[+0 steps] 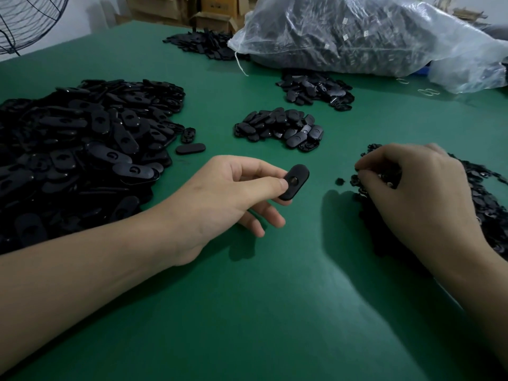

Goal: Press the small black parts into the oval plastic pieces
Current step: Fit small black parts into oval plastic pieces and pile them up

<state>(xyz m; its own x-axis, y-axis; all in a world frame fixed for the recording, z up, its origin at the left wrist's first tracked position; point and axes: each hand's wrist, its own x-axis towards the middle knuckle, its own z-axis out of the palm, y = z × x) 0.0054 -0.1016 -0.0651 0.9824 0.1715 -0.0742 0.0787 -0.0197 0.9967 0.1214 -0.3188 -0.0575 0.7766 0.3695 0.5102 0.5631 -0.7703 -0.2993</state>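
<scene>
two hands are low over the green table [275,312]. the left hand [228,193] pinches one oval [293,182] between thumb and forefinger, lifted off the surface and tilted, a round recess showing by the thumb tip; its other fingers curl loosely beneath. the right hand [412,193] is bent down onto the near-left edge of the small parts [489,204], a flat black heap that runs out of view on the right. its fingertips are curled in among them, but blur hides whether they pinch one, so that cannot be told. one stray part [340,181] lies between the hands, just beside that heap.

a lone oval [190,149] lies flat beside the big heap [82,149] of ovals that fills the left side. a mid heap [277,127] sits beyond the left hand, a back heap [316,88] behind it, and a far heap [200,42] near the table's far edge.

the one container with contents showing is a clear bag [357,31], lying on its side at the far right, stuffed with dark pieces, a white string hanging from its gathered left end. rubber bands [428,91] lie beside it. past the far edge stand boxes [214,9] with open flaps, contents unseen, and a fan [30,20] at far left.

green surface shows in a wide stretch from between the hands to the near edge, both forearms over it, and in a lane between the big heap and mid heap toward the far edge.
</scene>
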